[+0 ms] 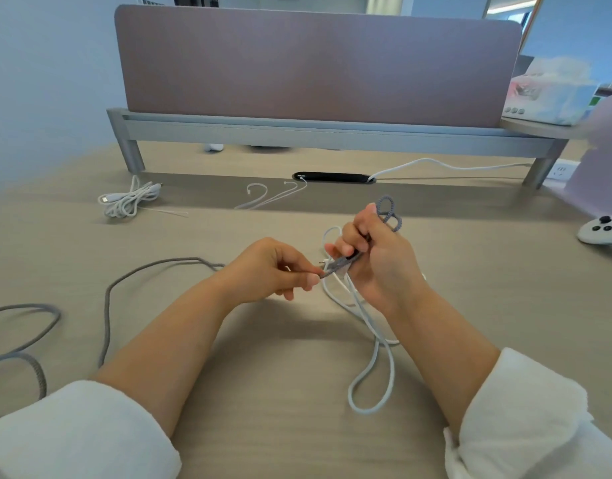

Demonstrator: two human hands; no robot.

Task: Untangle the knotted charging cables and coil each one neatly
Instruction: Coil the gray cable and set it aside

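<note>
A grey braided cable [107, 305] trails in loose curves over the left of the desk and runs up to my hands. My left hand [276, 267] pinches that cable close to the knot. My right hand [373, 257] is closed around the tangle, with small grey loops [387, 210] sticking out above its fingers. A white cable [373, 368] hangs from the same hand in long loops onto the desk. At the far left lies a bundled white cable [128, 200].
A pink divider screen [314, 63] on a grey stand [297, 131] crosses the back of the desk. Thin white cables [273, 197] lead to a black cable slot [332, 177]. A white game controller [601, 231] lies at the right edge.
</note>
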